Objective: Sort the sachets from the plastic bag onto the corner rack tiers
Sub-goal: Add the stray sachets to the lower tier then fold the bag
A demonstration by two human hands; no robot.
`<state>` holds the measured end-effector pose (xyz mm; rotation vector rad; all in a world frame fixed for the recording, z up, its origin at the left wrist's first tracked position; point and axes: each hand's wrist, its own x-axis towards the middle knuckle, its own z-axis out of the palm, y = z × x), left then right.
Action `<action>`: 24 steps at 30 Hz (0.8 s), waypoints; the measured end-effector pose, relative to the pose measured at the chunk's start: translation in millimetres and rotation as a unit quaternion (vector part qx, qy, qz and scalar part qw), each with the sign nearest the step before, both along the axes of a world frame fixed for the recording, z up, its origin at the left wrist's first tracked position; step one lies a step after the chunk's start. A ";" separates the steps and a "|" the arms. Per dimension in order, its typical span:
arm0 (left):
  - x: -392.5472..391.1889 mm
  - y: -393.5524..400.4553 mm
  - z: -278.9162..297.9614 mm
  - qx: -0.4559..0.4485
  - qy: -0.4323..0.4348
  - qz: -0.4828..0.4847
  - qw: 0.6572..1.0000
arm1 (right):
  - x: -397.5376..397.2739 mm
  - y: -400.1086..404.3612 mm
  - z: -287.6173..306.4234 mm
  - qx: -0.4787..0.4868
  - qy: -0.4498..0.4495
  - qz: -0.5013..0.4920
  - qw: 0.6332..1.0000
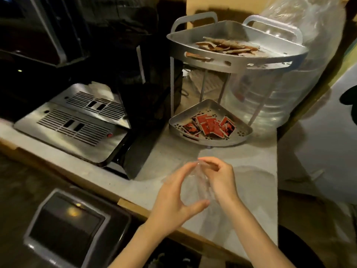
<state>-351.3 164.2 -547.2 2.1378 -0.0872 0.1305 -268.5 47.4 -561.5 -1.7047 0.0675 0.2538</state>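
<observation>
Below the silver two-tier corner rack, left hand and right hand pinch a crumpled clear plastic bag, seemingly emptied, sachets already sorted.

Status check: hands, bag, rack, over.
Both hands on clear plastic bag. Brown sachets top tier, red sachets bottom tier. Nothing blocking.

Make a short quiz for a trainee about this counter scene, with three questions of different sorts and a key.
1. True or false: the red square sachets lie on the lower tier of the silver metal corner rack.
2. Which tier holds the brown paper sachets: A upper, B lower?
3. What do the left hand and right hand hold together?

Key: 1 true; 2 A; 3 the clear thin plastic bag.
</observation>
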 end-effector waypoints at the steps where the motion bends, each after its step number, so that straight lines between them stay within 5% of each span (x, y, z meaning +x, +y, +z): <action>1: -8.3 2.6 -6.0 0.011 -0.008 0.020 1.000 | -7.0 10.7 -1.8 0.004 0.014 0.002 1.000; 10: -91.4 81.9 -66.5 0.037 -0.069 0.151 0.985 | -83.3 116.6 -26.6 0.047 0.099 0.073 0.991; 18: -186.9 209.5 -122.8 0.092 -0.043 0.293 0.951 | -176.6 247.9 -59.0 -0.012 0.112 0.270 0.956; 21: -216.0 247.6 -135.7 0.186 0.017 0.328 0.926 | -204.7 284.9 -69.1 0.029 0.228 0.299 0.926; 24: -238.5 272.9 -143.3 0.149 0.098 0.306 0.935 | -222.5 313.0 -85.9 0.030 0.281 0.320 0.904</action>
